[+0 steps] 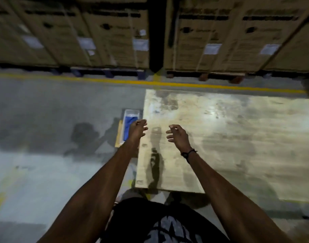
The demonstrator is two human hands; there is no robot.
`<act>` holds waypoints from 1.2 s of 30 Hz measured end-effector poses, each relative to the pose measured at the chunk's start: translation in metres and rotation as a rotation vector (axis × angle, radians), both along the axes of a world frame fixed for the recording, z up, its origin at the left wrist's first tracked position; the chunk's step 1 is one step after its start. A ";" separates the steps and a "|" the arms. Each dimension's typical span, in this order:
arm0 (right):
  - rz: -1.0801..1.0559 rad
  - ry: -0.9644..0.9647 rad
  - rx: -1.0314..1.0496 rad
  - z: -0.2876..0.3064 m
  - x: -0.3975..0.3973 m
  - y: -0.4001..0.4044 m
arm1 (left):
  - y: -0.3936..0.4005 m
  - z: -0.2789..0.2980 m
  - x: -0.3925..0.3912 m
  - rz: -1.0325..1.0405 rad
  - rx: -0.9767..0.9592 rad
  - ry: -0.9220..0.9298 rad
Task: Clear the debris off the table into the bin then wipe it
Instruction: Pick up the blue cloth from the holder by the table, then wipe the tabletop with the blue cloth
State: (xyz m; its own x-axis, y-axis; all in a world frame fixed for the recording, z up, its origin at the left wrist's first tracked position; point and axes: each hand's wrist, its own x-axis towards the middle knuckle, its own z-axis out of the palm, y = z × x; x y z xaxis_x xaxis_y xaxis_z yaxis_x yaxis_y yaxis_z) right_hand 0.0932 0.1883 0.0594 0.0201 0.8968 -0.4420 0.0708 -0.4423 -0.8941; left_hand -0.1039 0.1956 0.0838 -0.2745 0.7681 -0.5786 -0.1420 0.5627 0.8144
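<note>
Head view: table [229, 137] is seen right of centre, long axis running left-right, worn pale top, left short edge beside the bin [131, 114]. Bin is set on the floor just off that edge, long axis pointing away from the person; something blue is seen inside, contents otherwise unclear. Left hand [137, 129] and right hand [177, 135] are held apart, fingers loosely curled, nothing gripped.

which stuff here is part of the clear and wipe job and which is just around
Part of the job:
table
bin on the floor at the table's left edge, something blue inside
left hand, holds nothing
right hand, holds nothing

Just around:
cardboard boxes on pallets
yellow floor line
black wristband
</note>
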 end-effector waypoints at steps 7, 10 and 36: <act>0.238 0.087 -0.164 -0.019 -0.121 0.032 | 0.001 -0.038 -0.116 0.103 -0.113 0.050; 0.208 0.175 -0.287 -0.036 -0.172 0.054 | 0.014 -0.058 -0.146 0.168 -0.176 -0.031; -0.039 0.001 -0.615 -0.288 -0.284 0.149 | 0.090 -0.322 -0.144 0.207 -0.265 -0.268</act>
